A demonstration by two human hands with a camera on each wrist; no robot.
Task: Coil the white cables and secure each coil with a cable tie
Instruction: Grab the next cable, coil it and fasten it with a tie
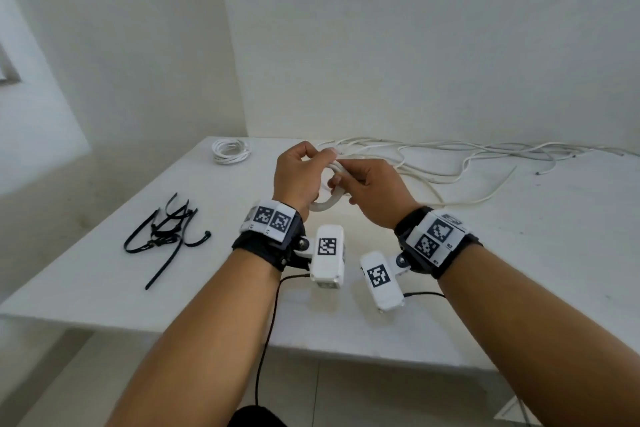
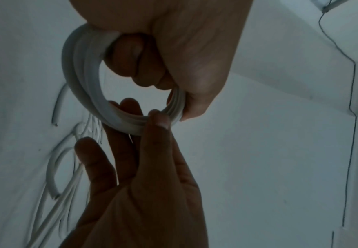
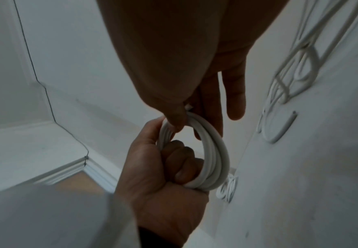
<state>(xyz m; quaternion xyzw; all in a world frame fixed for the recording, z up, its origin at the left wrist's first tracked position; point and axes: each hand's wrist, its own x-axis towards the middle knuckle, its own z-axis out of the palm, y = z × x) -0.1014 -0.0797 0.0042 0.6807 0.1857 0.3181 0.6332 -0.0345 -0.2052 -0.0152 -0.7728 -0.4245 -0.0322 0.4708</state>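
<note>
A small coil of white cable [image 1: 323, 206] is held above the table between both hands. My left hand [image 1: 304, 166] grips one side of it, fingers curled through the loops. The left wrist view shows that left hand [image 2: 144, 67] closed round the coil [image 2: 82, 75]. My right hand [image 1: 349, 180] pinches the coil's other side between thumb and fingers. In the right wrist view the right hand [image 3: 184, 120] has its other fingers straight over the coil [image 3: 214, 151], and the left hand [image 3: 173, 159] is below. Several black cable ties [image 1: 166, 236] lie untouched at the left.
Loose white cables [image 1: 450, 163] sprawl over the table's back right, just beyond the hands. A finished white coil [image 1: 231, 151] lies at the back left corner. The white table [image 1: 519, 270] stands against a white wall, its front edge near my forearms.
</note>
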